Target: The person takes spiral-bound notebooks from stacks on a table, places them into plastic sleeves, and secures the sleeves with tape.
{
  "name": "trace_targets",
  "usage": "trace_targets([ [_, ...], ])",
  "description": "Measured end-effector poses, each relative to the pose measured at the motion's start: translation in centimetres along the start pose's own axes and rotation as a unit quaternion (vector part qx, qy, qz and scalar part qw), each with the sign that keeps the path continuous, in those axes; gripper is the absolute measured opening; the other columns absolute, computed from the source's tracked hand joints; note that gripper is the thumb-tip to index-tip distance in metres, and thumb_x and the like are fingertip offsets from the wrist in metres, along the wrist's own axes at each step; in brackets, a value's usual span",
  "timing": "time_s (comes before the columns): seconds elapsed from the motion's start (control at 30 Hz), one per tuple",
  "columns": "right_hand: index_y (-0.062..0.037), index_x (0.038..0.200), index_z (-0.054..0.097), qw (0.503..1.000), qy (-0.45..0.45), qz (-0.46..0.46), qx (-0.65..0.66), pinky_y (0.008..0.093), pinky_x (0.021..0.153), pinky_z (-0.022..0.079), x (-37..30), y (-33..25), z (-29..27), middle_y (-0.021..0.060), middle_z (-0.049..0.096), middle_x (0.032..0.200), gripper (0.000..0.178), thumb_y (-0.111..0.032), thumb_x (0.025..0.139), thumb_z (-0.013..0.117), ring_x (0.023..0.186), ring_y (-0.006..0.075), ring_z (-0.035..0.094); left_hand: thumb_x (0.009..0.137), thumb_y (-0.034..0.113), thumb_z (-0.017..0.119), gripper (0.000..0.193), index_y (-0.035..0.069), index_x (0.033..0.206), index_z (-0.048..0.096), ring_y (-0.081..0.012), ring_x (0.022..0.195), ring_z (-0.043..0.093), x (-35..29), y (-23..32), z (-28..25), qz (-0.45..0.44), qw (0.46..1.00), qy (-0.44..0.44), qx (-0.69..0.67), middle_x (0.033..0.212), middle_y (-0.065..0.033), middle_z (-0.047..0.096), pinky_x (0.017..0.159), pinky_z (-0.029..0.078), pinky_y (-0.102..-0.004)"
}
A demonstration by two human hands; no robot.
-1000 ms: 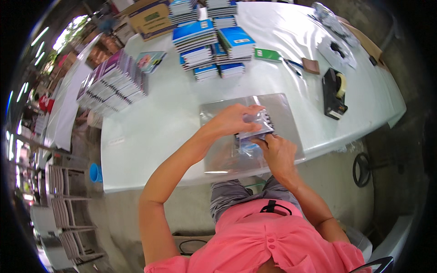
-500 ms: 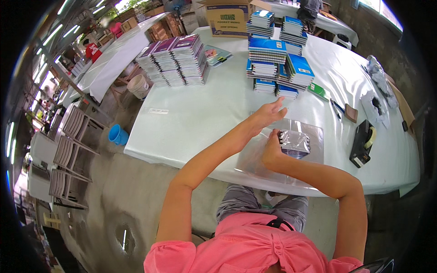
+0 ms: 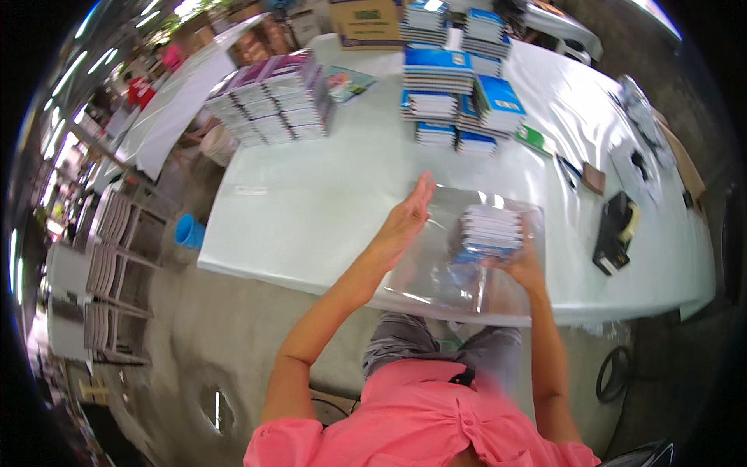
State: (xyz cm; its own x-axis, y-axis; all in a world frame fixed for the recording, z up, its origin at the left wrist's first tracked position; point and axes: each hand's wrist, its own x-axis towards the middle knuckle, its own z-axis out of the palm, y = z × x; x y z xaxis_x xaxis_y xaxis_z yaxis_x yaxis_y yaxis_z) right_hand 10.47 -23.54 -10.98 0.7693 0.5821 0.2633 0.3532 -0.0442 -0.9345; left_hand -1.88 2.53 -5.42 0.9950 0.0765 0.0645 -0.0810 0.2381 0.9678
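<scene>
A small wrapped stack of spiral notebooks point(image 3: 492, 227), white-edged with blue covers, stands over clear plastic sheets point(image 3: 424, 272) near the table's front edge. My right hand point(image 3: 526, 266) grips its right side and near corner, thumb along the front; some fingers are hidden behind it. Left of the stack, apart from it, my left hand point(image 3: 408, 214) is raised at the sheets' left edge, fingers stretched out and holding nothing.
Piles of blue notebooks point(image 3: 437, 74) stand at the back, beside a cardboard box point(image 3: 366, 23). Purple-topped wrapped notebooks point(image 3: 272, 101) fill the back left. To the right lie a black tape dispenser point(image 3: 615, 233), a brown block point(image 3: 594, 179) and a green booklet point(image 3: 535, 141).
My right hand has moved from the stack's left side to its right side. The stack now shows its page edges towards me. My left hand has come down and left, away from it.
</scene>
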Motion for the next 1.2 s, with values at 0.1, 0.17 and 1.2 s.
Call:
trace_targets([
  [0.1,0.0009,0.141,0.03,0.998,-0.017,0.058,0.02,0.0365,0.108,0.035,0.3,-0.9,1.6,0.0179,0.049,0.133,0.109,-0.012,0.052,0.092,0.126,0.0282,0.046,0.082,0.07,0.054,0.103,0.018,0.154,0.002,-0.0305,0.147,0.013,0.2,1.5,1.6,0.022,0.999,-0.028,0.036,0.16,-0.0131,0.013,0.116,0.017,-0.0423],
  [0.17,-0.0128,0.147,0.025,0.983,-0.174,-0.052,-0.039,0.0465,0.116,0.024,1.7,-3.4,-0.9,0.0135,0.033,0.147,0.11,-0.009,0.057,0.09,0.138,0.0281,0.029,0.079,0.064,0.067,0.112,0.016,0.154,0.0,-0.0299,0.145,0.02,-0.3,4.1,3.4,0.046,0.995,0.002,0.092,0.159,-0.0153,0.016,0.115,0.018,-0.04],
  [1.2,-0.0093,0.094,0.072,0.986,0.005,-0.169,0.011,0.0458,0.111,0.029,0.7,-6.4,-4.1,0.0133,0.051,0.137,0.028,-0.022,0.07,0.08,0.133,0.0301,0.041,0.085,0.022,0.072,0.052,0.012,0.133,0.057,-0.0262,0.148,0.01,-3.2,0.2,-0.6,0.168,0.959,0.045,0.223,0.155,-0.0119,0.028,0.117,0.015,-0.0408],
])
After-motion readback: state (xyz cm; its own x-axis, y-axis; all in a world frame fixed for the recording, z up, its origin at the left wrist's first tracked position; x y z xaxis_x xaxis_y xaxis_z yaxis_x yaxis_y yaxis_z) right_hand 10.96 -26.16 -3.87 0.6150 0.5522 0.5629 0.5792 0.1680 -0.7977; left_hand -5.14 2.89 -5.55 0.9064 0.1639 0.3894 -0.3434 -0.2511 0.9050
